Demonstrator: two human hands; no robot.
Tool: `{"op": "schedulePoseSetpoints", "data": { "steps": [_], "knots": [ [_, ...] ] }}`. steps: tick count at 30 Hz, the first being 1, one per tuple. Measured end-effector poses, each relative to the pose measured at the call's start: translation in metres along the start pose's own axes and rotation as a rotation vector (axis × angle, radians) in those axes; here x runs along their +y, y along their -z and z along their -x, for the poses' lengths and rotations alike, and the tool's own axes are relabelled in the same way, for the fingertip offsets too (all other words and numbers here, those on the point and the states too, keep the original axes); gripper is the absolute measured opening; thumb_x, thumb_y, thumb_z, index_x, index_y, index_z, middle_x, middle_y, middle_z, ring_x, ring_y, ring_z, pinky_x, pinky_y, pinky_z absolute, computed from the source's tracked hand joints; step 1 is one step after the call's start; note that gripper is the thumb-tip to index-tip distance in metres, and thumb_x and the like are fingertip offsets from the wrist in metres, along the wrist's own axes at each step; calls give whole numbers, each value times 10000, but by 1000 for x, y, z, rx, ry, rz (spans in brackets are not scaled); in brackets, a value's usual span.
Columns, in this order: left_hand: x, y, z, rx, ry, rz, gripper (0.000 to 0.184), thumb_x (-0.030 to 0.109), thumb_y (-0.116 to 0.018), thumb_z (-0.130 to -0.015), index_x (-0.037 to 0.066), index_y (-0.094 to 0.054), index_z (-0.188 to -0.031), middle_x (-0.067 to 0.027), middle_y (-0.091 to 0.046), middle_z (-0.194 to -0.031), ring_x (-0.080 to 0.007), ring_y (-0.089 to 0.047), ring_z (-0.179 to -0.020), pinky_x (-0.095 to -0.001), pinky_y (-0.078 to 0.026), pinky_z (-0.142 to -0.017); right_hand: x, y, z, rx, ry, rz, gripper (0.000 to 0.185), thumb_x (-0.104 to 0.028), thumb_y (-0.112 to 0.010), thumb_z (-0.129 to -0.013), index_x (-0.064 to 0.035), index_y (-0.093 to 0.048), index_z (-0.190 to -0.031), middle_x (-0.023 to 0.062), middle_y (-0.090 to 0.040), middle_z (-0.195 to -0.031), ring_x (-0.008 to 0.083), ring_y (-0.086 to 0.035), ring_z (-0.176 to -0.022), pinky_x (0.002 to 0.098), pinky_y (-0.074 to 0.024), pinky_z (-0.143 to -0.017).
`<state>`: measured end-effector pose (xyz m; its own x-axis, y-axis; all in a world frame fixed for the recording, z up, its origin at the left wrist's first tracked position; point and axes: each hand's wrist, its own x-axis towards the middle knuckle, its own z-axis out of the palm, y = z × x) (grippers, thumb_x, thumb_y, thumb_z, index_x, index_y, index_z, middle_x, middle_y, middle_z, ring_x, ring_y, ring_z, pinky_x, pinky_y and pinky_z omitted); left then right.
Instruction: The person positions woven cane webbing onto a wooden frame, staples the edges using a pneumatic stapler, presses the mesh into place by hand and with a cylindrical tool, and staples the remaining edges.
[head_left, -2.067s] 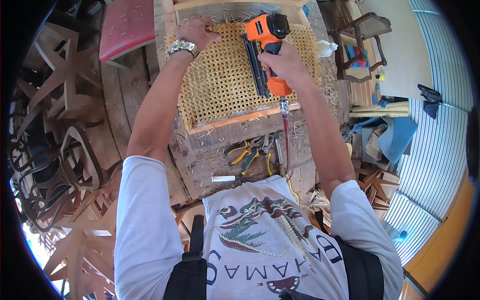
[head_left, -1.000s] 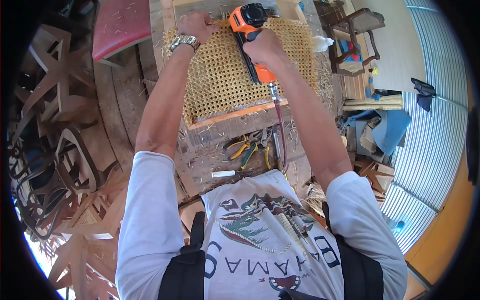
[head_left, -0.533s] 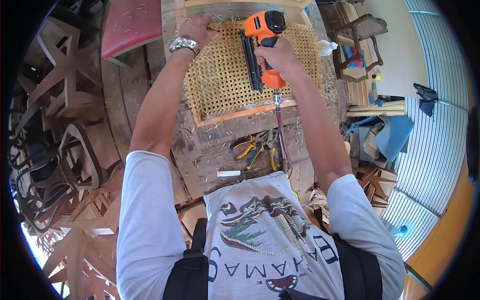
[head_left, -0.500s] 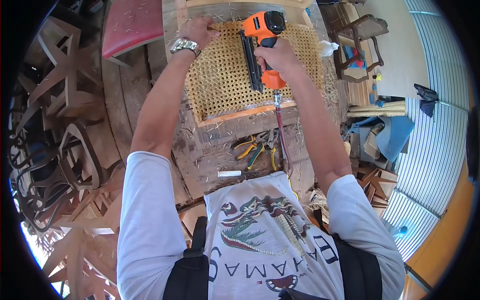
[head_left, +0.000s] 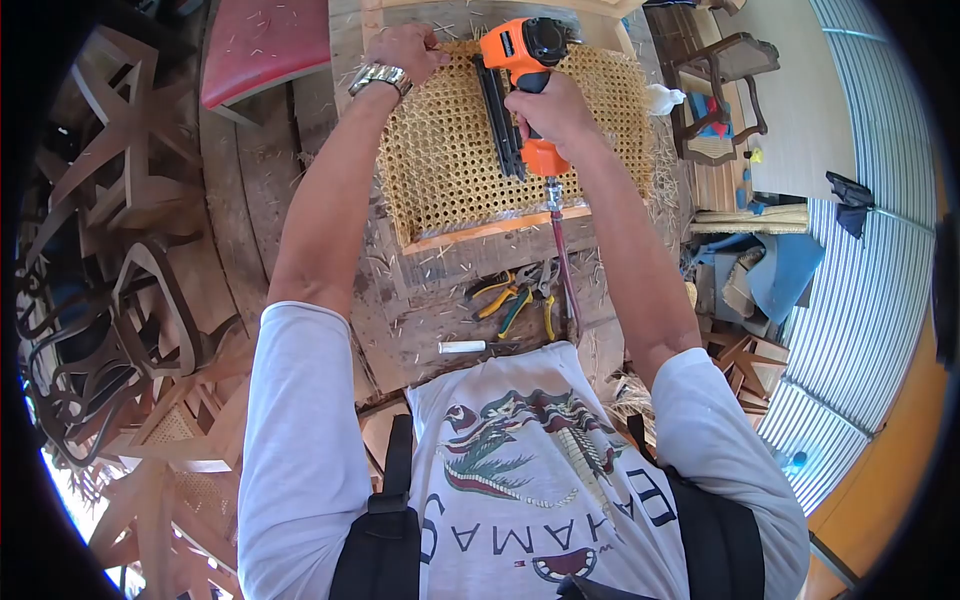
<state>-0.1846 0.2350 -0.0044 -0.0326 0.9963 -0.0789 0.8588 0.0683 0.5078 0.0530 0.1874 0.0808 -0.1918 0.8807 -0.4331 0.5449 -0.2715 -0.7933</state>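
My right hand [head_left: 552, 108] is wrapped round the handle of an orange and black nail gun [head_left: 520, 60], whose hose runs down towards my shirt. The gun is over a woven cane panel [head_left: 450, 150] on a wooden frame [head_left: 480, 230]. At the panel's upper left corner, my left hand [head_left: 408, 52] has its fingers bent onto the cane edge; what the fingertips grip is too small to make out. A metal watch is on that wrist. Below the panel lie pliers [head_left: 515, 300] and a tool with a white handle [head_left: 462, 347].
The wooden work table [head_left: 400, 320] is strewn with staples and cane bits. A red padded seat [head_left: 265, 50] stands at the upper left, with wooden chair frames [head_left: 150, 310] below it. Another chair frame [head_left: 735, 60] and a white bottle [head_left: 663, 99] are at the upper right.
Over the last two seconds, the nail gun moved up and left, then back right. Since half a second ago it has shifted slightly left over the cane. My left hand stays at the corner.
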Motion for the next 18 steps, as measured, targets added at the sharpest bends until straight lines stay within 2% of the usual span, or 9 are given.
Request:
{"op": "schedulePoseSetpoints", "data": {
  "steps": [8, 17, 18],
  "knots": [
    [0, -2, 1, 21, -6, 14, 448, 454, -806, -808, 131, -768, -1115, -89, -780, -1061, -277, -736, -1007, -426, -572, -904, -8, -1, 4, 6, -38, 52, 83, -76, -669, -811, -10, -632, -843, 49, -626, -643, 141, -614, -506, 312, -504, -499],
    [-2, -5, -1, 29, -6, 63, 453, 440, -829, -787, 121, -770, -1103, -102, -777, -1064, -281, -736, -1002, -418, -569, -911, -12, -20, -8, 106, -144, 228, 136, -89, -652, -768, 6, -679, -861, 126, -689, -699, 209, -678, -576, 348, -545, -575],
    [-4, -6, -2, 21, -16, 59, 454, 437, -831, -785, 119, -769, -1104, -104, -777, -1064, -282, -736, -1002, -419, -568, -913, -9, -25, -9, 168, -48, 315, 158, -102, -663, -755, 7, -690, -866, 134, -700, -714, 218, -685, -589, 355, -554, -596]
  ]
}}
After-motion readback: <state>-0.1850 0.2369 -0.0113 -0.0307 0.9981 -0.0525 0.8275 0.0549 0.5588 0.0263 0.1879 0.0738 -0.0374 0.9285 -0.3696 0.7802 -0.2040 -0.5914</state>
